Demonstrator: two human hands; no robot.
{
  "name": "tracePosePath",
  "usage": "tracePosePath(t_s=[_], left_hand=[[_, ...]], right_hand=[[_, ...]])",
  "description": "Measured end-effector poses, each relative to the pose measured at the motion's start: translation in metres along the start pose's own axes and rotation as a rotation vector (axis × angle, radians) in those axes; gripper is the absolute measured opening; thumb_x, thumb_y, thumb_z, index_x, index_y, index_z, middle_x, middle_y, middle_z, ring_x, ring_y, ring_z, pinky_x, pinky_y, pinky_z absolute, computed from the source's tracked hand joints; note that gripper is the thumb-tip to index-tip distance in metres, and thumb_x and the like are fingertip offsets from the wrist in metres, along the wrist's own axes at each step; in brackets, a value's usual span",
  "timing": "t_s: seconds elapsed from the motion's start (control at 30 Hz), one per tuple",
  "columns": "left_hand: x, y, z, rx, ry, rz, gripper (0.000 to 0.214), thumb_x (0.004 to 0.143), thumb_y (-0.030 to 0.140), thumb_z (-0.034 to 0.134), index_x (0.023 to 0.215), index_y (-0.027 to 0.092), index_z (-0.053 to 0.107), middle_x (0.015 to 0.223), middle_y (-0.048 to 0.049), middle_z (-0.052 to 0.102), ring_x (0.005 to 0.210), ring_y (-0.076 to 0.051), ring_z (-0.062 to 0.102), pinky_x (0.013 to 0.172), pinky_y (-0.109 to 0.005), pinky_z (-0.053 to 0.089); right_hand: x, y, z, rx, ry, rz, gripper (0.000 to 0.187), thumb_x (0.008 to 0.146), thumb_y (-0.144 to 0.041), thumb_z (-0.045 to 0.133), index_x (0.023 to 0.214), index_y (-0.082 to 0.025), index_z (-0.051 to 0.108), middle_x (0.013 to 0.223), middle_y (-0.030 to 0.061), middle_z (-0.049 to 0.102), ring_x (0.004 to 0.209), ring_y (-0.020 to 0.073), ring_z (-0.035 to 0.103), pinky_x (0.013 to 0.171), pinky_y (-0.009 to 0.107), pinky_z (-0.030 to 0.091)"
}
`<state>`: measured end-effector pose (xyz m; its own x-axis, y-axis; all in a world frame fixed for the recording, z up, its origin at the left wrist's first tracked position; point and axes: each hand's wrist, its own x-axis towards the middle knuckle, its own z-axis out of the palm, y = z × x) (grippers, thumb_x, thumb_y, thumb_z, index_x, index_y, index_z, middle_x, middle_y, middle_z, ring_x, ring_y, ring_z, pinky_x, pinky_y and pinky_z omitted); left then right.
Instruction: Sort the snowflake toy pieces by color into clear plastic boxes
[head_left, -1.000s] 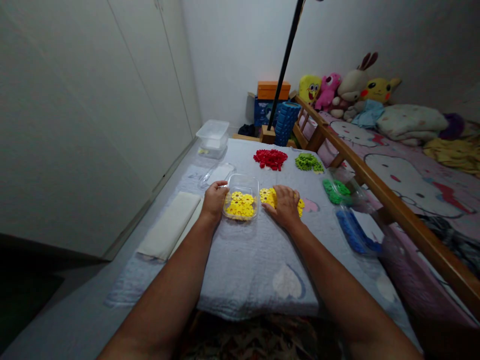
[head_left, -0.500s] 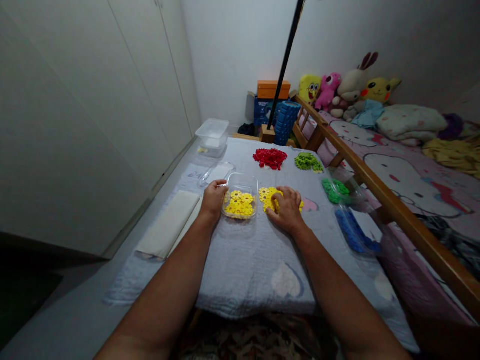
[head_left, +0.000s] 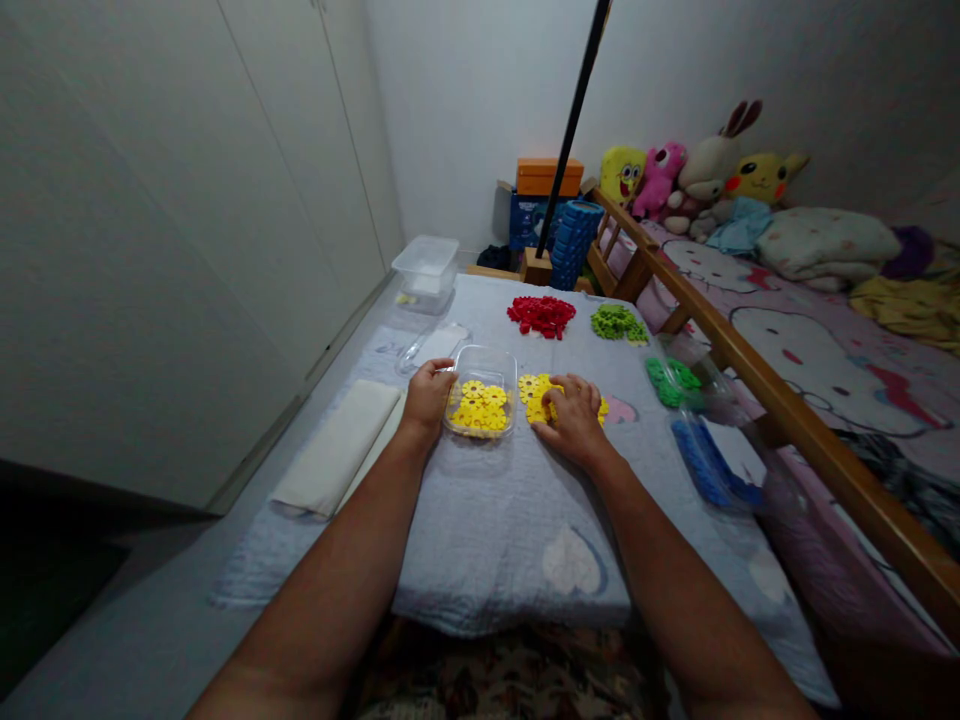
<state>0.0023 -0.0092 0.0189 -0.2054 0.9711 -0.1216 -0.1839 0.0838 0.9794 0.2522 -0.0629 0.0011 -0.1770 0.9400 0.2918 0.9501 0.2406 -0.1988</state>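
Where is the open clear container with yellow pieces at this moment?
In the head view, the clear container stands near the middle of the table, with the left hand at its left and the yellow pile under the right hand to its right.

The right grip hides part of the yellow heap beneath it.

One head-worn camera, near and above the table, faces forward and down toward the back wall.
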Motion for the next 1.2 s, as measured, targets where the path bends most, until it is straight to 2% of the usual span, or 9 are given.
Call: tracePosePath(t_s=[0.1, 0.3, 0.43, 0.63, 0.87, 1.0, 1.2], left_hand=[[0.0, 0.0, 0.0, -0.008, -0.003, -0.008, 0.042, 0.056, 0.03, 0.066, 0.096, 0.017, 0.065, 0.063, 0.0049, 0.058, 0.053, -0.012, 0.05, 0.052, -0.024, 0.038], [0.001, -0.001, -0.001, -0.015, -0.011, -0.007, 0.041, 0.057, 0.03, 0.067, 0.096, 0.017, 0.065, 0.062, 0.0055, 0.056, 0.053, -0.012, 0.048, 0.052, -0.023, 0.037], [0.001, -0.003, -0.001, 0.0, -0.006, 0.004, 0.04, 0.057, 0.029, 0.066, 0.096, 0.016, 0.066, 0.062, 0.0056, 0.055, 0.053, -0.011, 0.047, 0.052, -0.023, 0.037], [0.002, -0.004, -0.001, -0.003, -0.007, 0.002, 0.041, 0.058, 0.029, 0.066, 0.097, 0.016, 0.066, 0.063, 0.0052, 0.056, 0.054, -0.012, 0.048, 0.053, -0.024, 0.038], [0.001, -0.003, -0.001, -0.008, 0.001, -0.001, 0.04, 0.059, 0.029, 0.068, 0.097, 0.017, 0.067, 0.062, 0.0049, 0.056, 0.054, -0.013, 0.05, 0.053, -0.023, 0.038], [0.001, -0.002, -0.001, -0.01, -0.004, -0.007, 0.04, 0.059, 0.029, 0.068, 0.097, 0.017, 0.066, 0.062, 0.0049, 0.056, 0.054, -0.013, 0.05, 0.054, -0.024, 0.038], [0.002, -0.003, 0.0, -0.028, -0.014, 0.001, 0.04, 0.056, 0.028, 0.066, 0.095, 0.017, 0.065, 0.06, 0.0056, 0.054, 0.053, -0.012, 0.048, 0.053, -0.024, 0.036]], right_hand=[[0.001, -0.001, -0.001, 0.025, 0.025, -0.007, 0.024, 0.081, -0.033, 0.073, 0.101, -0.022, 0.066, 0.131, 0.0138, 0.063, 0.132, 0.0352, 0.045, 0.115, 0.053, 0.028], [0.004, 0.0, -0.009, 0.139, 0.007, -0.007, 0.004, 0.085, -0.026, 0.068, 0.086, -0.023, 0.066, 0.098, 0.0078, 0.069, 0.103, 0.0284, 0.056, 0.094, 0.042, 0.039], [0.005, 0.0, -0.016, 0.312, 0.051, -0.012, 0.01, 0.089, -0.026, 0.065, 0.08, -0.024, 0.062, 0.087, 0.0046, 0.069, 0.092, 0.0249, 0.058, 0.088, 0.038, 0.042], [0.017, -0.029, -0.031, 0.355, 0.187, -0.052, 0.01, 0.093, -0.028, 0.064, 0.084, -0.024, 0.065, 0.093, 0.0058, 0.07, 0.099, 0.0258, 0.058, 0.092, 0.037, 0.042], [0.045, -0.068, -0.023, 0.164, 0.109, -0.166, 0.008, 0.094, -0.025, 0.066, 0.089, -0.024, 0.072, 0.102, 0.0075, 0.071, 0.111, 0.0286, 0.051, 0.107, 0.047, 0.03], [0.054, -0.076, -0.014, 0.106, 0.08, -0.207, 0.013, 0.095, -0.023, 0.064, 0.089, -0.025, 0.075, 0.108, 0.0076, 0.072, 0.115, 0.0293, 0.049, 0.113, 0.053, 0.025], [0.057, -0.078, -0.008, 0.114, 0.008, -0.245, 0.014, 0.093, -0.022, 0.067, 0.087, -0.028, 0.079, 0.113, 0.0066, 0.072, 0.119, 0.0296, 0.048, 0.114, 0.056, 0.024]])
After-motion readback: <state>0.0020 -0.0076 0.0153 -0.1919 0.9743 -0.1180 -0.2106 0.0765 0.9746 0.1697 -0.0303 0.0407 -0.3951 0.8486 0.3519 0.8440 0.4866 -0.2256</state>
